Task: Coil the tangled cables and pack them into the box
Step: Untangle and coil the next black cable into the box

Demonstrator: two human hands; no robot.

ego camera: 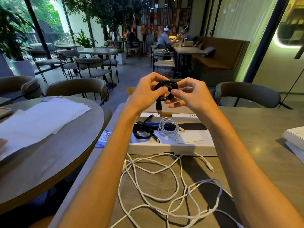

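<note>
Both hands, left (148, 91) and right (189, 94), pinch a coiled black cable (166, 89) above the box (171, 147).

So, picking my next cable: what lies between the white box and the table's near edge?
Tangled white cables sprawl loose across the table there; the head view shows it.

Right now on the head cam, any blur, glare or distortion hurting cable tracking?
Head view: left hand, right hand and black coil sharp, no motion blur; wide-angle bending at the edges; forearms stretched, throwing dark shadows over the white cables on the table; bright reflected strip on the glass wall, right.
</note>
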